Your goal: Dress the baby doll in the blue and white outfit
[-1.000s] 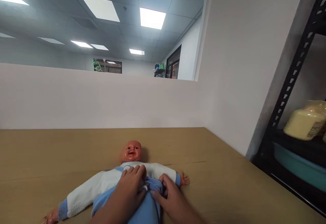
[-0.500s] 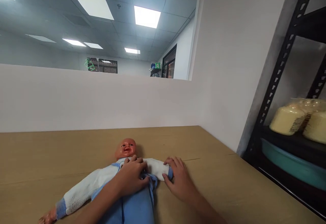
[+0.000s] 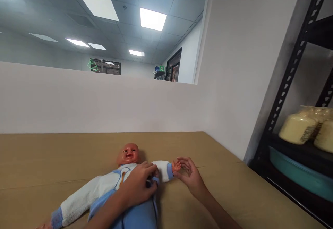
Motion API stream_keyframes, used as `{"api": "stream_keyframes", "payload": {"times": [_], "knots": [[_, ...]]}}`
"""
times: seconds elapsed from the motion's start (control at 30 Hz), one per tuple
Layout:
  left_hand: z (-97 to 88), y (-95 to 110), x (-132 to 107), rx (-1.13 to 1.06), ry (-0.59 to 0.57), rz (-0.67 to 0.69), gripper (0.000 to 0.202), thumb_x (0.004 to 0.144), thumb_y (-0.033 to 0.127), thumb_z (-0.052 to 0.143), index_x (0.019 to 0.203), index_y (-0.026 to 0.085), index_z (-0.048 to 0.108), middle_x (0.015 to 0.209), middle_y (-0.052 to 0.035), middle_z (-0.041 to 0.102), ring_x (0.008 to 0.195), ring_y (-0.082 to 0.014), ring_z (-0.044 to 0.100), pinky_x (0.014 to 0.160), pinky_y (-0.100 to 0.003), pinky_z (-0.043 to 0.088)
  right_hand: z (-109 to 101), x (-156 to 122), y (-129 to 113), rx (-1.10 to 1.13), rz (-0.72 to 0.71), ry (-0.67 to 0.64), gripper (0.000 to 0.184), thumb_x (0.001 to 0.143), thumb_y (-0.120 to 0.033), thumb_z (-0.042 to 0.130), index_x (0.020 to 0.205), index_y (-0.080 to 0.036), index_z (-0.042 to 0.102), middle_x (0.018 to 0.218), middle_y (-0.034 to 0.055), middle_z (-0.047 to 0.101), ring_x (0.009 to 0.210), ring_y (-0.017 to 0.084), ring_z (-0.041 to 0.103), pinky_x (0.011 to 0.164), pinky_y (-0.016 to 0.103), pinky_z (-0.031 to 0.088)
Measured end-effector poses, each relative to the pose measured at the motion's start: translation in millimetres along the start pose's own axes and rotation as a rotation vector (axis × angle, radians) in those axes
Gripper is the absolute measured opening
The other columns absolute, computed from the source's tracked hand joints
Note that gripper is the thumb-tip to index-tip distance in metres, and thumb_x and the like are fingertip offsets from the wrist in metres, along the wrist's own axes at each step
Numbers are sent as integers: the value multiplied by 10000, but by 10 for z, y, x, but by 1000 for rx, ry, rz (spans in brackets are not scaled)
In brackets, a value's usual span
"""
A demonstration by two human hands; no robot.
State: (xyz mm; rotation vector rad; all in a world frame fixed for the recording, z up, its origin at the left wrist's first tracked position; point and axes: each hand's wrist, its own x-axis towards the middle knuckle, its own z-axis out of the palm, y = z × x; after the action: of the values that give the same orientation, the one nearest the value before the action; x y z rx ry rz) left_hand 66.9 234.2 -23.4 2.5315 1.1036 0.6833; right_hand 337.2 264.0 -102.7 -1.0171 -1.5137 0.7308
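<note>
A baby doll (image 3: 128, 154) in a white and blue suit lies on its back on the brown tabletop (image 3: 78, 152), head away from me. My left hand (image 3: 139, 184) rests on the doll's chest with curled fingers gripping the blue fabric near a white snap. My right hand (image 3: 191, 177) is beside the doll's small plastic hand (image 3: 176, 165), fingers lightly closed around it at the end of the white sleeve. The doll's other arm stretches toward the lower left.
A white partition wall (image 3: 104, 104) runs behind the table. At the right stands a black metal shelf (image 3: 288, 79) holding jars of pale yellow stuff (image 3: 296, 128) and a teal tub (image 3: 301, 173). The table's right edge slopes toward the shelf.
My right hand moved from the doll's chest out along the sleeve to the doll's hand, which now shows past the cuff. My left hand stayed on the chest.
</note>
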Motion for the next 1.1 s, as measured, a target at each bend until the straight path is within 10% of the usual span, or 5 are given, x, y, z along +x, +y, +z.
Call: {"api": "stream_keyframes", "payload": {"times": [0.33,0.63,0.83,1.1], "knots": [[-47,-46,-119,-109,345,170,82,781,157,564,827,220,591,837,-20,595,842,-242,537,782,-370,401,656,-117,-245,52,-147,-154,206,766,-231,835,953,-253,751,1094,82,811,1101,307,735,1029,479,532],[-105,-41,-3,-344,192,-112,215,710,299,559,866,215,680,898,-58,676,880,-277,611,785,-372,426,889,-338,-333,377,-26,-321,288,816,-280,766,1099,-292,820,1249,53,702,1278,281,628,1187,436,424],[-152,-423,89,-425,58,-289,346,690,523,560,845,216,602,735,-26,669,709,-254,631,691,-343,439,1042,-308,-214,541,239,-92,375,700,-529,935,798,-232,727,966,63,748,868,280,730,909,455,580],[-18,-433,45,-262,41,-271,291,662,427,583,841,210,656,771,-43,638,825,-285,568,737,-352,345,973,-447,-9,516,433,-45,224,804,-467,714,823,-260,632,867,55,766,849,255,726,870,426,600]]}}
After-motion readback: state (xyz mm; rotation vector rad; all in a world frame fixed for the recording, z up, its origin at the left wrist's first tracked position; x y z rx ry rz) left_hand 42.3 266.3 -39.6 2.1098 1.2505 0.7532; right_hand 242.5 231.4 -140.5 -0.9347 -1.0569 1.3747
